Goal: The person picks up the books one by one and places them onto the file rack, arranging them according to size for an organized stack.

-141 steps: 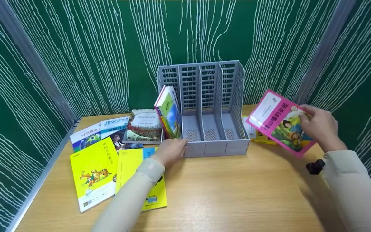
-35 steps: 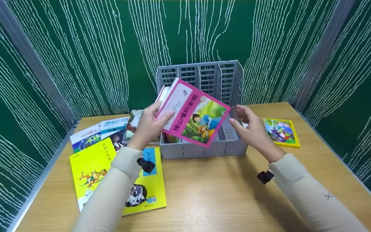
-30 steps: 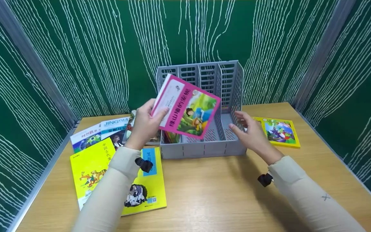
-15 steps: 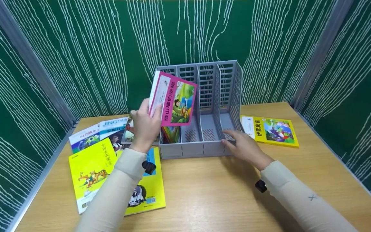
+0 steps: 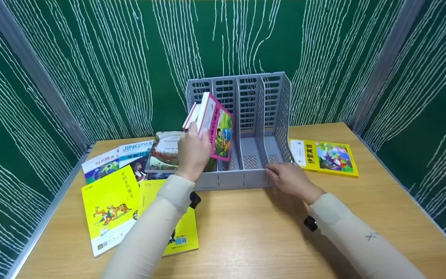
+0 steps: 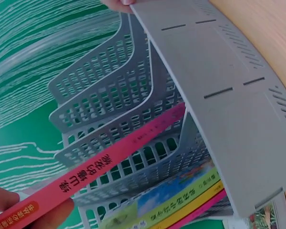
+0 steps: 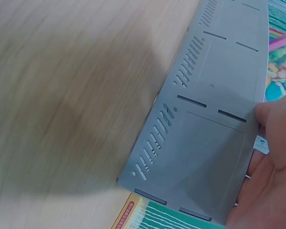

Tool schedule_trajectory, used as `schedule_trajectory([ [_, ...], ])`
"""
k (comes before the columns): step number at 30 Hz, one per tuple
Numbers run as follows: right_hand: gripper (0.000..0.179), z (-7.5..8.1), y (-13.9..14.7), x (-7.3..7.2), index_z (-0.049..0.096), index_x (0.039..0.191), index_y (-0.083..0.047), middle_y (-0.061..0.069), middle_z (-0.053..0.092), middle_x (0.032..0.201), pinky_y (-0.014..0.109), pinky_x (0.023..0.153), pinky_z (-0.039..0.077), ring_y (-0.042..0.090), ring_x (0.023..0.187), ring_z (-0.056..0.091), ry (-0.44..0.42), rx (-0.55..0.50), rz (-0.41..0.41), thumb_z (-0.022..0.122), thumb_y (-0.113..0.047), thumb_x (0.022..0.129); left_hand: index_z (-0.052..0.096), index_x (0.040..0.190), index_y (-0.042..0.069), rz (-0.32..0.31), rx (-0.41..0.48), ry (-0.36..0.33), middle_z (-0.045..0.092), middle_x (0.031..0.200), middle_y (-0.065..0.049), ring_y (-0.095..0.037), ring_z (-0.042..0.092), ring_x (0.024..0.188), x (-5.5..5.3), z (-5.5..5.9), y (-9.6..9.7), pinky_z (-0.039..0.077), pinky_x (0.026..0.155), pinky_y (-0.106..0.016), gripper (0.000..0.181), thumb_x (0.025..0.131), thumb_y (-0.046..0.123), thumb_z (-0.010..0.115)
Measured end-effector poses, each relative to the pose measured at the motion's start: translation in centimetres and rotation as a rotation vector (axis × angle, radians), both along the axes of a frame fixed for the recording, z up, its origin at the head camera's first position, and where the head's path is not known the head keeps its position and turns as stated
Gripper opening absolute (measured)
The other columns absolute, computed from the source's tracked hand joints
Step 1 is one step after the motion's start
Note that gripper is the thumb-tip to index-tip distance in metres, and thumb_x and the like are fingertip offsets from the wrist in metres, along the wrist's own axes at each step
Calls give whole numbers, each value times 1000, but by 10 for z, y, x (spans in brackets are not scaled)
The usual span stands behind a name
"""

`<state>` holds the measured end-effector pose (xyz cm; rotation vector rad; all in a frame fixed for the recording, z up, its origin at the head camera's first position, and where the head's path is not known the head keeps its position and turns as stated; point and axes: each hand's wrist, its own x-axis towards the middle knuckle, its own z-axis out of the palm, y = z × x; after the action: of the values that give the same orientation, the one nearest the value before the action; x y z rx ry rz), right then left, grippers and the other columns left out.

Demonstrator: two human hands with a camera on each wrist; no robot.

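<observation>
Pink book [image 5: 220,133] pinched in our left hand [image 5: 194,153], we've got it tilted at the second slot [image 5: 229,165] from the left; our right hand [image 5: 290,179] grips the rack [image 5: 231,180] by its front edge [image 5: 254,169], books lying either side.

Head view: one, worn high, facing forward and down, farthest off; grey rack [image 5: 230,180] at centre, table [image 5: 254,236] below. Left wrist view: one, close, rolled sideways, facing the rack toward the green wall [image 6: 24,129]. Right wrist view: one, close, rolled — table at left. Shared by all — rack front.
</observation>
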<state>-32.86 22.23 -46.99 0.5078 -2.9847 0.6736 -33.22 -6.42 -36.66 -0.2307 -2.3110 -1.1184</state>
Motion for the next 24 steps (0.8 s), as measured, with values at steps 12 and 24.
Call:
schedule_trajectory([
  [12,40,0,1,-2,68,144,-5,19,75,136,63,114,52,38,113,70,-19,5,-8,52,-29,116,65,124,-5,91,-171,-139,78,107,-26,-39,80,89,-22,-2,21,67,72,-46,24,112,13,56],
  [24,35,0,-1,-1,72,136,-7,16,78,125,64,113,51,37,107,70,11,28,-13,53,-28,115,67,114,-5,148,-295,-200,79,100,-25,-39,80,83,-38,-3,35,66,70,-50,17,105,6,59],
])
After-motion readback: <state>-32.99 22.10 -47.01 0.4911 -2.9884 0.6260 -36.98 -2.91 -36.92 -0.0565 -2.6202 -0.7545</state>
